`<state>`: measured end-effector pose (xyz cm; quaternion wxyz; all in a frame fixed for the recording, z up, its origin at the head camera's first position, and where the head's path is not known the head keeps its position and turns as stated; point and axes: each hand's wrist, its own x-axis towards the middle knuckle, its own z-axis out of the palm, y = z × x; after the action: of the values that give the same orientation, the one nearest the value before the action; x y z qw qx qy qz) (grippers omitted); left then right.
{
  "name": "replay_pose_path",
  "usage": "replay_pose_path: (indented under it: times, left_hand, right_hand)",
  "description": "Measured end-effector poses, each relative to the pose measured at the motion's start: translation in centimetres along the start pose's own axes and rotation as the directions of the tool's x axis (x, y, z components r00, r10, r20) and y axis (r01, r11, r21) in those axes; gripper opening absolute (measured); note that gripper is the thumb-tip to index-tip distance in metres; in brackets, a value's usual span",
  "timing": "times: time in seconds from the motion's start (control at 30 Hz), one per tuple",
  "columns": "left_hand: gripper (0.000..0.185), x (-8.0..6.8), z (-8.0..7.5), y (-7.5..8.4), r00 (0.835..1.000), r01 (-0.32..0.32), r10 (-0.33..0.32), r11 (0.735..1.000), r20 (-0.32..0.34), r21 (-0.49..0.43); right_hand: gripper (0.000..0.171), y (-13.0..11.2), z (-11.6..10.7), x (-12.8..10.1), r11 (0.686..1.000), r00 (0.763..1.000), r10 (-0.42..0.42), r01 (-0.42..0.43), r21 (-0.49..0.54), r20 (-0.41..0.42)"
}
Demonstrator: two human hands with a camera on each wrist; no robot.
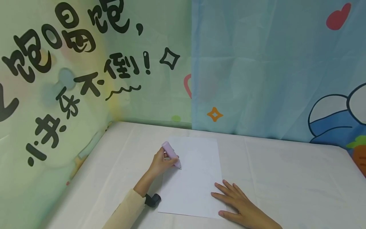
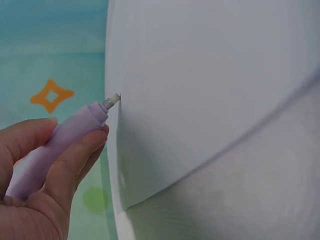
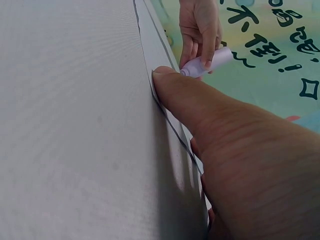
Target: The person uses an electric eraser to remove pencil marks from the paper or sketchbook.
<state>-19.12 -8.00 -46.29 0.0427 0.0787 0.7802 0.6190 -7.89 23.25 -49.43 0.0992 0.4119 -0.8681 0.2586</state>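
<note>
Backdrops first: pale green cloth with black brush-style characters hung along the left and far-left side, blue cloth with a red heart, an orange four-pointed star and part of a cartoon figure along the far right, both meeting near the middle of the far edge. Below them, white table spread from the left backdrop across to the right edge of the head view, lightly creased. On it, slightly left of centre, white sheet of paper lying flat, long side running near to far, near corners close to both arms. Right hand laid flat on the near right corner of the sheet, fingers straight and spread, palm down, pressing the paper to the table; thumb tip seen in the right wrist view right at the paper's edge. Left hand at the left edge of the sheet, about halfway along it, fingers and thumb curled around a lilac pen; cream sleeve on the forearm behind it and a black wrist-worn device just beside the paper's near left corner. Pen barrel thick and tilted, blunt end pointing far and left, small pale tip pointing down and right, touching the paper just inside its left edge. No mark visible on the sheet around the tip.
</note>
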Motion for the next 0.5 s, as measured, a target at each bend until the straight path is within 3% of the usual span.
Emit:
replay_pose_path:
  times: [0.1, 0.17, 0.33, 0.4, 0.5]
  left_hand:
    - [0.038, 0.0, 0.2, 0.2, 1.0, -0.005, 0.005, 1.0, 0.0, 0.01]
    - [0.035, -0.4, 0.2, 1.2, 1.0, -0.012, 0.012, 1.0, 0.006, 0.013]
    - [0.036, -0.2, 0.3, 0.8, 0.999, -0.032, 0.032, 0.999, 0.018, 0.006]
    - [0.038, 0.2, 0.4, -0.3, 0.999, -0.036, 0.036, 0.999, 0.02, 0.008]
    - [0.038, 0.3, 0.5, -0.2, 1.0, -0.021, 0.021, 1.0, 0.022, 0.02]
  right_hand:
    - [0.054, -0.1, -0.1, 0.0, 1.0, 1.0, 0.004, -0.004, 0.001, 0.002]
    - [0.054, -0.1, -0.1, 0.1, 1.0, 1.0, 0.003, -0.003, -0.001, 0.001]
    - [0.054, -0.1, -0.1, 0.1, 1.0, 1.0, 0.001, -0.001, -0.013, 0.0]
    - [0.054, -0.1, -0.1, 0.1, 1.0, 1.0, 0.002, -0.002, -0.015, 0.001]
    - [0.054, -0.1, -0.1, 0.0, 1.0, 1.0, 0.003, -0.003, -0.017, 0.001]
